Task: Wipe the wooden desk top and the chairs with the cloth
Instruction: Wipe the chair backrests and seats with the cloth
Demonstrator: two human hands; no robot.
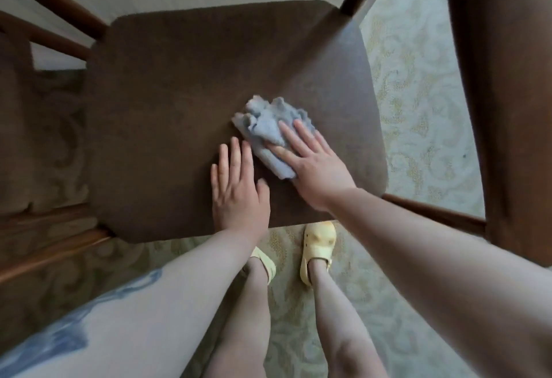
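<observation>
I look straight down on a chair with a brown padded seat (179,94). A crumpled light blue cloth (268,126) lies on the seat right of its middle. My right hand (310,165) presses flat on the cloth with straight fingers, covering its near right part. My left hand (236,186) rests flat on the bare seat just left of the cloth, fingers straight and together, near the seat's front edge.
A dark wooden leg or frame (495,94) stands tall at the right, joined by a rail (433,213) at seat height. Wooden rails (50,4) sit at the upper left. Patterned pale carpet (418,108) surrounds the chair. My feet in yellow clogs (316,249) stand before the seat.
</observation>
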